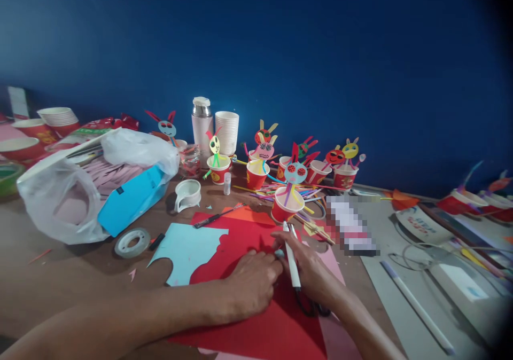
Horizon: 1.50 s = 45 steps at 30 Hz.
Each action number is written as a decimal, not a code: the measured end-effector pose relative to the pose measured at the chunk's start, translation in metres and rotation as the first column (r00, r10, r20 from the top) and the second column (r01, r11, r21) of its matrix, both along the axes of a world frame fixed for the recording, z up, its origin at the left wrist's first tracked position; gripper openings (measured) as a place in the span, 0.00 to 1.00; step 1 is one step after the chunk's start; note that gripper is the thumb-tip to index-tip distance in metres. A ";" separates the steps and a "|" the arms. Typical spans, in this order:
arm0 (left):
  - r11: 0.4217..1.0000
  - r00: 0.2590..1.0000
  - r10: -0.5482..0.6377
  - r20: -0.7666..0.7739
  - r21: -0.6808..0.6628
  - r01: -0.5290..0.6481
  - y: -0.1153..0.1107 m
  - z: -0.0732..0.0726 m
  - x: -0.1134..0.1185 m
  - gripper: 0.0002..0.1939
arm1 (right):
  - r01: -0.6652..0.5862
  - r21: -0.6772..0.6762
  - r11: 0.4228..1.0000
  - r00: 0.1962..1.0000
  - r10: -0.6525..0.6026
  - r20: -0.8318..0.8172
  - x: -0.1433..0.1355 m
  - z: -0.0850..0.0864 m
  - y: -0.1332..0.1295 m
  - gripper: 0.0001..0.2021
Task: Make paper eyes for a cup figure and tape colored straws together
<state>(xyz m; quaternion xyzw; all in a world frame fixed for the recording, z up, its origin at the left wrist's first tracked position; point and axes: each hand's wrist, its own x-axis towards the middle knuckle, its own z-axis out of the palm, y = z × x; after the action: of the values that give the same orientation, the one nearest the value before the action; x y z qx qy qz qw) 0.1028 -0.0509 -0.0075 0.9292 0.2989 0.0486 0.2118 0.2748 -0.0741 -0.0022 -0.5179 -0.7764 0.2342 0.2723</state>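
Red paper cups point(280, 212) line back; print too blurred to read. Hands close together over red paper point(256, 330): right hand point(310, 266) clamped on white pen point(293, 261); left hand point(256, 282), grip cannot tell. Bare counter point(76, 274) beyond left forearm point(160, 309).

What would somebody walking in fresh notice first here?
Probably the cluster of red-and-white paper cups with bright, long-eared paper figures poking out, before the dark blue wall. Next, the large flat red paper sheet at front centre, with a bare left hand on it and a bare right hand holding a slim white pen. Leftward, a translucent white plastic bag beside a bright blue panel stands out.
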 end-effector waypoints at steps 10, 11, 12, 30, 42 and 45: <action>0.915 0.947 0.262 0.188 -0.361 -0.181 0.015 0.016 -0.038 0.09 | 0.015 -0.057 0.998 0.987 -0.024 -0.159 -0.012 0.002 -0.002 0.23; 0.905 0.941 0.282 0.189 -0.377 -0.195 0.017 0.014 -0.044 0.10 | 0.013 -0.058 0.998 0.983 -0.024 -0.180 -0.014 0.002 -0.002 0.22; 0.902 0.936 0.295 0.193 -0.379 -0.206 0.018 0.012 -0.049 0.10 | 0.008 -0.059 0.998 0.980 -0.019 -0.199 -0.016 0.003 -0.002 0.22; 0.970 1.000 -0.008 0.022 0.245 0.003 0.005 0.018 -0.060 0.12 | -0.026 0.064 0.998 0.992 0.018 0.129 -0.033 -0.011 -0.012 0.24; 0.958 0.991 0.130 0.000 0.257 -0.126 -0.050 -0.007 -0.057 0.26 | -0.211 0.045 0.976 0.942 0.191 0.275 -0.020 0.005 -0.015 0.21; 0.977 0.989 0.097 -0.107 0.199 -0.075 -0.043 -0.001 -0.055 0.27 | -0.274 0.068 0.959 0.910 0.236 0.339 -0.021 0.003 -0.015 0.21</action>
<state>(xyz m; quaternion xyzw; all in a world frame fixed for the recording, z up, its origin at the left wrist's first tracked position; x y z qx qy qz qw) 0.0483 -0.0934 -0.0086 0.9329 0.3444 0.0326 0.0999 0.2538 -0.0889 0.0011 -0.4271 -0.8839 0.1336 0.1355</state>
